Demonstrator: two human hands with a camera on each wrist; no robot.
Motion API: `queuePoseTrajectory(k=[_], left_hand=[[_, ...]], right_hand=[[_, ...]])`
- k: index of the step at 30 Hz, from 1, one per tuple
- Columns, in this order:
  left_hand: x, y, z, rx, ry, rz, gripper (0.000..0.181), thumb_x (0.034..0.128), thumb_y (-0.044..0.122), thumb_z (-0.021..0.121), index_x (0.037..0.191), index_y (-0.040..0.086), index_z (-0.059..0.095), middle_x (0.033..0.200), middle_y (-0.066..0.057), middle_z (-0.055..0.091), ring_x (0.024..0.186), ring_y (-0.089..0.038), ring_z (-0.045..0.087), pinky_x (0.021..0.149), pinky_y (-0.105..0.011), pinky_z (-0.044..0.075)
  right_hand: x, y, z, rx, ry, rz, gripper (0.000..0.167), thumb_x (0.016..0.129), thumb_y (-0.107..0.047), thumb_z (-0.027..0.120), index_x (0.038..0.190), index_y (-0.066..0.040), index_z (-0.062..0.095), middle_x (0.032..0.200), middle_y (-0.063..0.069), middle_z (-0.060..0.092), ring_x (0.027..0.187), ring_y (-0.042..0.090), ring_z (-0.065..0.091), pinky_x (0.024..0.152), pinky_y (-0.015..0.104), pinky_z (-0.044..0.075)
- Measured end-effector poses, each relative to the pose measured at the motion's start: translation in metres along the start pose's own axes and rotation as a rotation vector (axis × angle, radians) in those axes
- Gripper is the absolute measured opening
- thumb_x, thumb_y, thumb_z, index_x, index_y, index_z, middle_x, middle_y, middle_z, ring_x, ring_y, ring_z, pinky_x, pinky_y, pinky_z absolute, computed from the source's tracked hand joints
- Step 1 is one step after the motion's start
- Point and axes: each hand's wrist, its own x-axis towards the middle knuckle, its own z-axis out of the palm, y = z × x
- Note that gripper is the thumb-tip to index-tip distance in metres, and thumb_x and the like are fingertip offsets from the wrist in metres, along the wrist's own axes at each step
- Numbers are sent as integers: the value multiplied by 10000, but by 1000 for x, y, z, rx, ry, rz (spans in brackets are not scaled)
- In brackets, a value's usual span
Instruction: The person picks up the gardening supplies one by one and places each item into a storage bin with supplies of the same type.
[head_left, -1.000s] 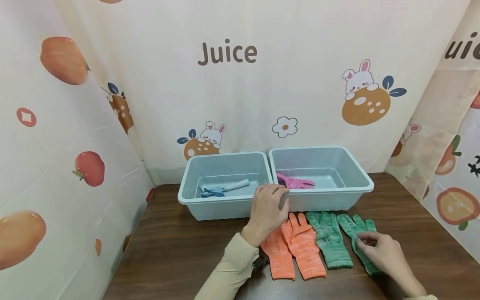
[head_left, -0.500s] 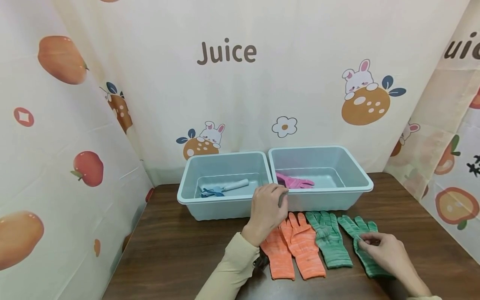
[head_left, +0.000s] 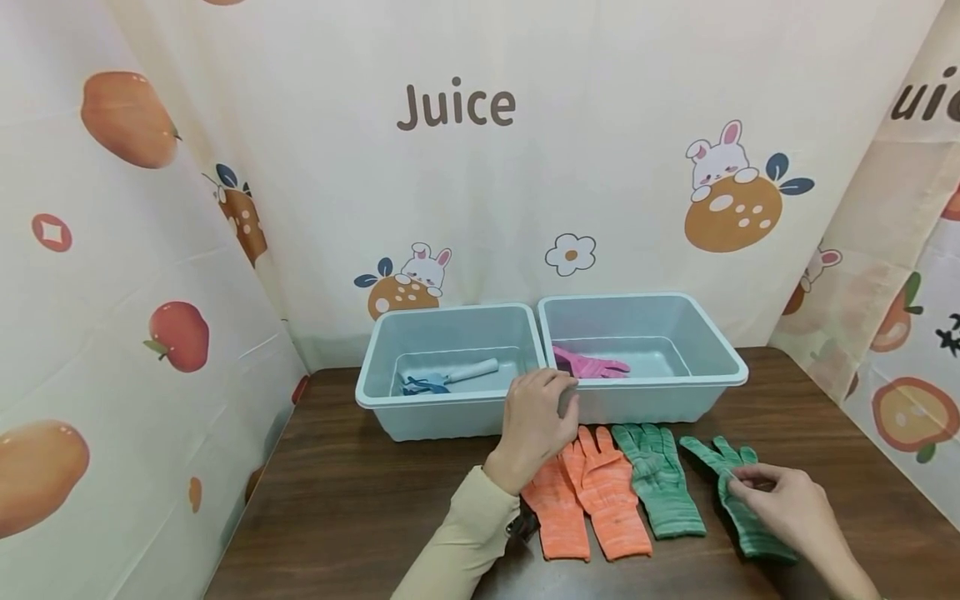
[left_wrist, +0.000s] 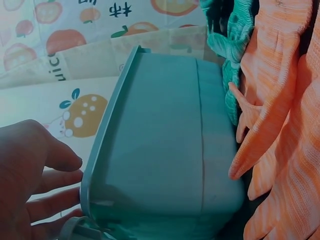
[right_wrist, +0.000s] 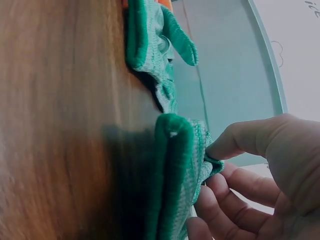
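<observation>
My right hand [head_left: 791, 504] pinches a green knitted glove [head_left: 752, 518] at its side, thumb against fingers. In the right wrist view, the pinched fabric of that green glove [right_wrist: 175, 165] bunches up beside a dark shadow on the wood. A second green glove [head_left: 666, 492] lies flat to its left. Further left are two orange gloves, one [head_left: 613, 504] partly over the other [head_left: 561, 521]. My left hand [head_left: 532, 429] hangs over their fingertips with its fingers relaxed. Its fingertips reach the rim of the right blue bin [left_wrist: 150, 135]; whether they press on it is unclear.
Two light-blue bins stand side by side against the curtain. The left bin [head_left: 442, 422] contains a pale-blue rolled item [head_left: 472, 370] with dark-blue strands. A pink glove [head_left: 592, 365] lies in the right bin [head_left: 645, 404]. Brown wooden tabletop [head_left: 337, 517] stretches to the left.
The green glove in my right hand has shifted rightward, away from the other green glove, with its cuff moving right too. My left hand stays in place.
</observation>
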Motion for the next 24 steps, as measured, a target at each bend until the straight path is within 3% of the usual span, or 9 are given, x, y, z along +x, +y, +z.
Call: queuePoseTrajectory(k=[11,24], left_hand=[[0,2,-4,-6,-17,-8,173,984,246,734,1116,191,831,1133,38,788,1068,-153,737,970,-380,589],[-1,2,-3,-28,-37,-15,188,989,240,736,1146,185,823,1163,27,776,1107,-174,723,959,-379,595]], right_hand=[[-2,-1,-9,4,-7,13,451,988,-442,721,1148,-29,809,1046,175,810,784,124,670,658,327,500],[-6,2,-16,23,82,-21,420,980,-429,740,1108,-39,826,1047,178,815,825,98,668,640,265,477]])
